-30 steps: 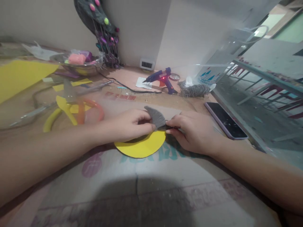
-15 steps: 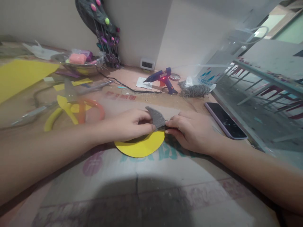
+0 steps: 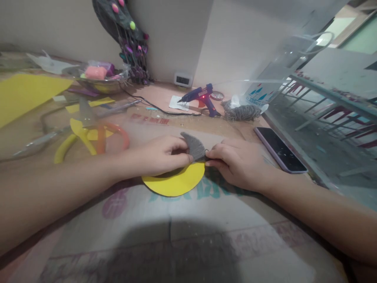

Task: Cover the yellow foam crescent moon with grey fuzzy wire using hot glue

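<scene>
A crescent covered in grey yarn (image 3: pixel 195 146) stands up between my hands, one pointed tip upward. My left hand (image 3: pixel 163 155) grips its left side between thumb and fingers, hiding part of it. At the crescent's lower right end, my right hand (image 3: pixel 228 159) is closed in a pinch, with a small dark loop of yarn by the fingertips. Just below lies a yellow rounded piece of paper or card (image 3: pixel 176 182), flat on the cardboard (image 3: pixel 141 239) and partly covered by my left hand.
Behind my hands are a blue glue gun (image 3: pixel 203 96) with a red light, a grey yarn bundle (image 3: pixel 243 112) and a phone (image 3: pixel 279 149). Yellow-handled pliers (image 3: pixel 79 137), orange-handled scissors (image 3: pixel 113 135) and a bowl (image 3: pixel 101 84) sit to the left.
</scene>
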A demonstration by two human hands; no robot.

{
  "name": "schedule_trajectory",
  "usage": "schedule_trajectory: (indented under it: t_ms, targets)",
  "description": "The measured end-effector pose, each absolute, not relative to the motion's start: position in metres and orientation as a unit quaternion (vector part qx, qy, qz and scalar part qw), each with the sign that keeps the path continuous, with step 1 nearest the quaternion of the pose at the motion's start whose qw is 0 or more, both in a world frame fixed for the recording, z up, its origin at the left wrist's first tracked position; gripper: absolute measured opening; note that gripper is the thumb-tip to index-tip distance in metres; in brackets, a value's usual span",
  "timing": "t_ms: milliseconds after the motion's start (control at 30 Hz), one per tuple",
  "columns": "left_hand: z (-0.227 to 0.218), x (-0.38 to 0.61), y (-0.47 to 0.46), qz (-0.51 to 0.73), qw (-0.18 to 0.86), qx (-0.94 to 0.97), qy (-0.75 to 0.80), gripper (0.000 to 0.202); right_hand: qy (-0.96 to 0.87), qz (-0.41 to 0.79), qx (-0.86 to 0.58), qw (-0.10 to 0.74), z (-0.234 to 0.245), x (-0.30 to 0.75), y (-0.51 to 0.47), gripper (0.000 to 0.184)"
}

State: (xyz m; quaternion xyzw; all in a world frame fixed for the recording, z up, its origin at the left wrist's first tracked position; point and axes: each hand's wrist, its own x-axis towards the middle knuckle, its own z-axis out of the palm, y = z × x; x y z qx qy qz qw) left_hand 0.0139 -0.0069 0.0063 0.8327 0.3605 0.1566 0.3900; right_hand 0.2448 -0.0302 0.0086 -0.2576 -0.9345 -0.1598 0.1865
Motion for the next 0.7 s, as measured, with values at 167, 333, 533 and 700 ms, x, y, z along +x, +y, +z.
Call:
schedule_trajectory:
  t_ms: [167, 333, 533, 700]
  targets:
    - [0.0064, 0.0140, -0.0070, 0.158, 0.389, 0.828, 0.371, 0.023, -0.928, -0.126, -0.278, 0.216, 0.0095, 0.2446, -0.0312, 0.020]
    - [0.0071, 0.0138, -0.0080, 0.160, 0.386, 0.826, 0.379, 0.024, -0.926, -0.123, -0.277, 0.226, 0.0095, 0.2449, -0.0316, 0.019]
    - [0.0066, 0.0136, -0.0082, 0.177, 0.426, 0.806, 0.371, 0.025, -0.928, -0.138, -0.280, 0.204, 0.0128, 0.2420, -0.0341, 0.021]
    - [0.0060, 0.0133, -0.0072, 0.173, 0.420, 0.810, 0.371, 0.025, -0.927, -0.121, -0.287, 0.211, 0.0108, 0.2423, -0.0334, 0.020]
